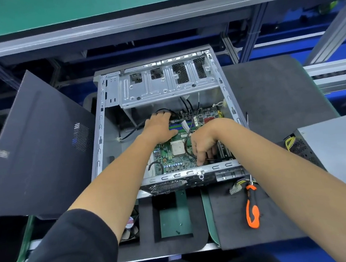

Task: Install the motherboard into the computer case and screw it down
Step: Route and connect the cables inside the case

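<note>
Board (173, 159) lies inside the open case (100, 125). Left hand (159, 128) rests flat on its far edge, fingers straight, holding nothing. Right hand (204, 143) pinches a black cable (187, 144) near the socket.

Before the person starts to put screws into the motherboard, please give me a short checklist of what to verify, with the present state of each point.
1. Motherboard lies inside the computer case: ok.
2. Board holes line up with the standoffs: cannot tell, hands cover much of it.
3. Black cable clear of the board: not ok, it loops across the middle.
4. Left hand steadies the board: ok, it rests flat on the far part.
5. Right hand free for the tool: cannot tell, its fingers curl down at the near edge.
6. Screwdriver within reach: ok, lying on the mat in front of the case.
</note>
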Demonstrator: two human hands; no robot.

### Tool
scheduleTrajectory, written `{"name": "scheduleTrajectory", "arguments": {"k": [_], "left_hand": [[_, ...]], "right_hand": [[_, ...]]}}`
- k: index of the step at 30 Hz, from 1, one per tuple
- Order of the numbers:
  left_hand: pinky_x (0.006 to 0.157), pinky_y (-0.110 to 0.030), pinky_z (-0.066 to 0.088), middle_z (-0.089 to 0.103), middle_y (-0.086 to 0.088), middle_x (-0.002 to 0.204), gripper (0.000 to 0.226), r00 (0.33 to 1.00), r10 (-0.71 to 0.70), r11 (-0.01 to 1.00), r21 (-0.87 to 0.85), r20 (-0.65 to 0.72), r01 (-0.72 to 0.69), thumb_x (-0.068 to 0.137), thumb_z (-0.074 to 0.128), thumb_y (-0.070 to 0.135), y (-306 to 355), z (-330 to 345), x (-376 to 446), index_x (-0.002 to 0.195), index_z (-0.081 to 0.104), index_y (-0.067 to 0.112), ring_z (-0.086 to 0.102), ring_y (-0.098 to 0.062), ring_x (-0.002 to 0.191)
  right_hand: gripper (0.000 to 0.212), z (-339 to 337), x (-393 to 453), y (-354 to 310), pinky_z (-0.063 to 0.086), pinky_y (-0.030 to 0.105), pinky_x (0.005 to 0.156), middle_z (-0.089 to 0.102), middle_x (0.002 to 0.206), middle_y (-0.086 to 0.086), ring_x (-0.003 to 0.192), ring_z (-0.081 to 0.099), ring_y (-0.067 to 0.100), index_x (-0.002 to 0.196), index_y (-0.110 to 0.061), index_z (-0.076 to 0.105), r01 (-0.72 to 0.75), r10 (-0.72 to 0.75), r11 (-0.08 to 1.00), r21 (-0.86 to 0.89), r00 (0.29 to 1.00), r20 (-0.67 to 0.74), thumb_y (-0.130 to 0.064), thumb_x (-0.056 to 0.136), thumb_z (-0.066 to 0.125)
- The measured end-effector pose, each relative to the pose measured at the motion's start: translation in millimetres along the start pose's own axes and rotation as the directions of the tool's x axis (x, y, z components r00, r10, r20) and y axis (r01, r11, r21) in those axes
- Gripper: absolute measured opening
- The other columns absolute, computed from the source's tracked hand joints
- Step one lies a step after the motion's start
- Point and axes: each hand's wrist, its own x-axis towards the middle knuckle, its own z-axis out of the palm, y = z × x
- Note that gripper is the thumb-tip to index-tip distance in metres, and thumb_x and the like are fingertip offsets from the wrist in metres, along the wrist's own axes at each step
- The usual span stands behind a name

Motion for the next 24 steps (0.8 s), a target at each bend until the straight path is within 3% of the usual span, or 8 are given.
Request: {"name": "scheduleTrajectory", "arguments": {"k": [3, 6, 9, 12, 16, 20, 24], "left_hand": [[0.099, -0.043, 0.041, 0.048, -0.012, 0.135, 0.068, 0.999, 0.025, 0.999, -0.048, -0.034, -0.027, 0.083, 0.067, 0.043, 0.9, -2.2, 1.0, 0.138, 0.041, 0.013, 0.039, -0.032, 0.126], [0.095, -0.041, 0.043, 0.053, -0.013, 0.128, 0.068, 0.998, 0.017, 0.996, -0.086, -0.063, -0.023, 0.080, 0.072, 0.043, 1.3, -1.4, -0.4, 0.132, 0.044, 0.009, 0.043, -0.031, 0.122], [0.094, -0.040, 0.043, 0.051, -0.012, 0.122, 0.065, 0.998, 0.043, 0.997, -0.062, -0.055, -0.047, 0.075, 0.075, 0.046, 1.9, 0.0, -1.4, 0.124, 0.048, 0.013, 0.042, -0.030, 0.119], [0.091, -0.039, 0.043, 0.049, -0.011, 0.114, 0.055, 0.998, 0.057, 0.997, -0.052, -0.035, -0.058, 0.074, 0.076, 0.046, 2.6, -0.9, -1.3, 0.115, 0.051, 0.018, 0.040, -0.029, 0.115], [0.090, -0.041, 0.043, 0.046, -0.010, 0.115, 0.049, 1.000, 0.025, 0.995, -0.098, -0.018, -0.026, 0.075, 0.077, 0.040, 3.9, -2.5, 0.5, 0.112, 0.054, 0.018, 0.037, -0.029, 0.116], [0.084, -0.040, 0.043, 0.046, -0.011, 0.116, 0.050, 0.995, 0.074, 0.995, -0.066, -0.074, -0.079, 0.079, 0.074, 0.040, 4.7, 0.2, -3.0, 0.118, 0.053, 0.016, 0.041, -0.029, 0.112], [0.075, -0.035, 0.043, 0.057, -0.009, 0.110, 0.034, 0.991, 0.094, 0.987, -0.118, -0.097, -0.106, 0.087, 0.067, 0.033, 7.4, -0.3, -1.7, 0.111, 0.058, 0.010, 0.053, -0.028, 0.099]], "right_hand": [[0.016, -1.0, -0.8, 0.4, 0.054, 0.038, 0.086, 0.070, 0.100, 0.017, 0.079, 0.066, 0.024, 0.088, -0.003, 0.068, -0.025, 0.024, 1.000, 0.007, 1.000, 0.017, -0.019, 0.085, 0.070], [0.024, -2.2, -1.3, -0.9, 0.055, 0.036, 0.075, 0.071, 0.094, 0.021, 0.067, 0.067, 0.023, 0.102, 0.005, 0.068, -0.060, 0.060, 0.998, 0.030, 0.998, 0.030, -0.011, 0.085, 0.065], [0.020, -3.0, -2.1, -1.7, 0.052, 0.032, 0.064, 0.070, 0.093, 0.025, 0.066, 0.064, 0.026, 0.096, 0.003, 0.067, -0.098, 0.097, 0.995, 0.015, 0.993, 0.060, -0.010, 0.084, 0.059], [0.014, -2.7, -0.7, -2.0, 0.055, 0.034, 0.067, 0.070, 0.086, 0.016, 0.062, 0.066, 0.024, 0.087, -0.001, 0.067, -0.097, 0.094, 0.995, 0.031, 0.990, 0.102, -0.013, 0.085, 0.060], [0.030, -3.7, 3.0, -3.0, 0.053, 0.033, 0.069, 0.071, 0.092, 0.013, 0.067, 0.064, 0.023, 0.094, -0.002, 0.066, -0.049, 0.049, 0.999, -0.011, 0.998, 0.027, -0.031, 0.087, 0.067], [0.026, -3.8, 6.1, -5.5, 0.044, 0.026, 0.055, 0.061, 0.067, 0.005, 0.059, 0.055, 0.021, 0.073, -0.009, 0.059, 0.024, -0.028, 0.998, -0.050, 0.996, -0.080, -0.029, 0.083, 0.073], [0.029, -0.1, 6.9, -8.1, 0.045, 0.026, 0.056, 0.059, 0.060, 0.002, 0.058, 0.056, 0.019, 0.068, -0.010, 0.057, 0.034, -0.034, 0.993, -0.109, 0.999, -0.003, -0.029, 0.082, 0.074]]}}
